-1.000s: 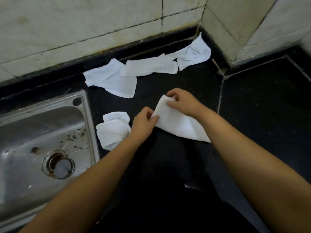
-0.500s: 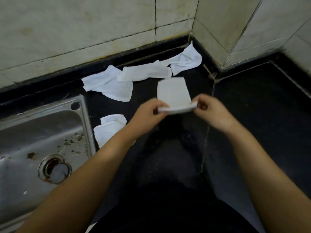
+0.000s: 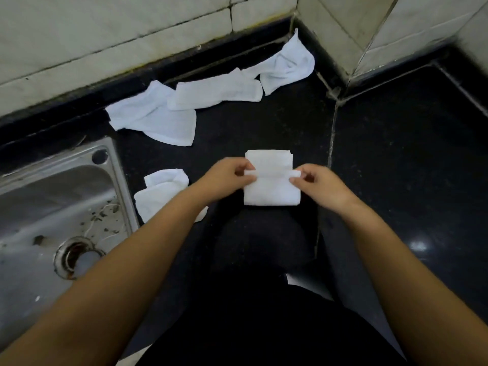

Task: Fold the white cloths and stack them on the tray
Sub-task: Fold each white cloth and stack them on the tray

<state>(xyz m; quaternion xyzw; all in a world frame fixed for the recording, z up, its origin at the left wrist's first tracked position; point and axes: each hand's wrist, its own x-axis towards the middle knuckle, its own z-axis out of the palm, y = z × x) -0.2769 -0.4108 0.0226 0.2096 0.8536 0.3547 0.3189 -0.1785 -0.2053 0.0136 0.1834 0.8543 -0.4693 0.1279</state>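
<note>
We see a black polished desk (image 3: 396, 154) w/ a steel sink (image 3: 52, 207) set in at left, pale tiled walls (image 3: 105, 35) meeting in a corner behind. Right of the sink, left hand (image 3: 224, 178) & right hand (image 3: 320, 186) fingers pinch a folded white cloth (image 3: 272, 191). Loose cloths (image 3: 211, 93) lie beyond the sink by the wall; one crumpled cloth (image 3: 161, 194) just beside its rim.

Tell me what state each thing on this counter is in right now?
Cloth being folded: lying on the counter, partly folded, one edge lifted.
Left hand: pinches that cloth's left corner.
Right hand: pinches its right corner.
Cloth by the sink: crumpled, loose.
Three cloths by the wall: unfolded, rumpled, overlapping.
Sink: dry-looking, debris scattered, drain open.
Tray: not in view.
</note>
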